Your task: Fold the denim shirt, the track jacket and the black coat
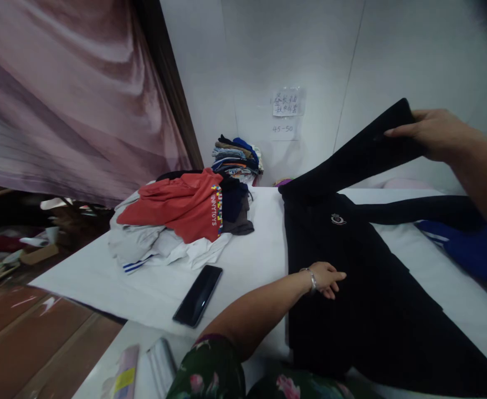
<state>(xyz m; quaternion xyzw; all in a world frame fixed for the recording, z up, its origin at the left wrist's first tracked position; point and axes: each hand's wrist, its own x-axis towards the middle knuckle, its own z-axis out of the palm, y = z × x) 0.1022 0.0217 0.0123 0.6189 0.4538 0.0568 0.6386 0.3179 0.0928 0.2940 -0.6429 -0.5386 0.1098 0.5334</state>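
A black long-sleeved top (330, 327) with a small pale emblem is spread over the white table. My right hand (434, 132) pinches the end of one sleeve, thumb on the near side, and holds it raised above the table so it slants up to the right. The other sleeve (409, 210) lies stretched out to the right. Over the body of the top, below the emblem, is my left hand (325, 279), wearing a silver bracelet, fingers apart and loosely bent with nothing in them. Whether it touches the cloth, I cannot tell.
Left of the top lies a heap of clothes with a red garment (177, 205) uppermost. A phone (197, 295) rests nearer me. Folded clothes (235, 158) are stacked by the wall. Blue clothing (463, 244) lies at right; a pinkish curtain (81, 94) hangs at left.
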